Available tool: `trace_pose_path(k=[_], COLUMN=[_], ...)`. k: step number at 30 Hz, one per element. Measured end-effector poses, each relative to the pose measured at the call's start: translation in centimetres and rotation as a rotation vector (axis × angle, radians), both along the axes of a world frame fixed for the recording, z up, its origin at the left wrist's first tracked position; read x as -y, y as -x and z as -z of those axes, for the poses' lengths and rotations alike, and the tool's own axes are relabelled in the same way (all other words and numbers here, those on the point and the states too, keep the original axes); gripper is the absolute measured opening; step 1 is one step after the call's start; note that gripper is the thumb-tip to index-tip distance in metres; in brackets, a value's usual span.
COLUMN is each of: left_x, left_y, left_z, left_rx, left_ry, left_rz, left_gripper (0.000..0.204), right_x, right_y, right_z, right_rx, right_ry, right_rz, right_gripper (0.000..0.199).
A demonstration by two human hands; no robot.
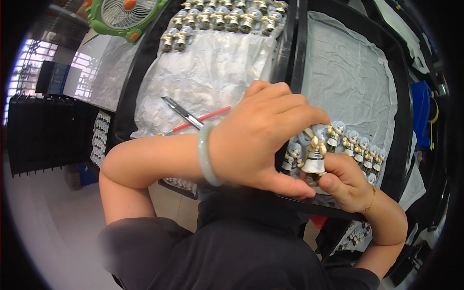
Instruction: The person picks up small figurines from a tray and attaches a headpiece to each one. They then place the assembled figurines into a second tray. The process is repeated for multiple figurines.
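Two black trays on the bench: left tray [140,72] with white sheet, tweezers [182,112], red stick [203,119], figurine rows [227,18] at far end. Right tray [403,121] holds a figurine row [357,147]. Left hand [263,137] crosses over, fingers curled round a figurine [315,157]; right hand [345,181] pinches its base. Figurine is partly hidden. Green fan [123,14] is cut off.

Small figurine [315,157]: pale blue-grey hair, white dress, yellowish arms. Upright, slight tilt, lower part hidden by fingers. Sits near edge of right black tray, at the left end of a row of matching figurines [357,145] standing on white paper.
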State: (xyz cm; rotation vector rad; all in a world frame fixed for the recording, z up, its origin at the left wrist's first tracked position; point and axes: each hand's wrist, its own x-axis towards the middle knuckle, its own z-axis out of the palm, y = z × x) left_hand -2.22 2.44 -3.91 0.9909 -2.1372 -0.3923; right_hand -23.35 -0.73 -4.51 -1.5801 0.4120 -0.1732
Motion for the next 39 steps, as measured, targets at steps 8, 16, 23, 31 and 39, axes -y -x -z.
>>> trace_pose_path(k=[8,16,23,31,39], left_x=[-0.4,-0.7,-1.1,-1.6,-1.4], left_y=[0.1,0.3,0.5,1.3,1.5], left_z=[-0.6,-0.9,-1.0,-0.4,-0.5], left_rx=[0.005,0.005,0.046,0.203,0.154], left_ry=[0.062,0.158,0.168,0.168,0.171], left_rz=[-0.014,-0.004,-0.049,-0.095,-0.102], left_gripper=[0.067,0.071,0.067,0.059,0.060], right_x=[-0.3,-0.2,-0.4,0.0,-0.2], right_y=[-0.2,0.1,0.0,-0.1,-0.3], right_z=[0.3,0.1,0.0,-0.8,-0.7], right_rx=[0.028,-0.006,-0.016,-0.107,-0.031], right_ry=[-0.035,0.034,0.039,0.141,-0.184], right_rz=[0.017,-0.061,-0.043,0.040,0.187], right_gripper=[0.033,0.032,0.031,0.036,0.038])
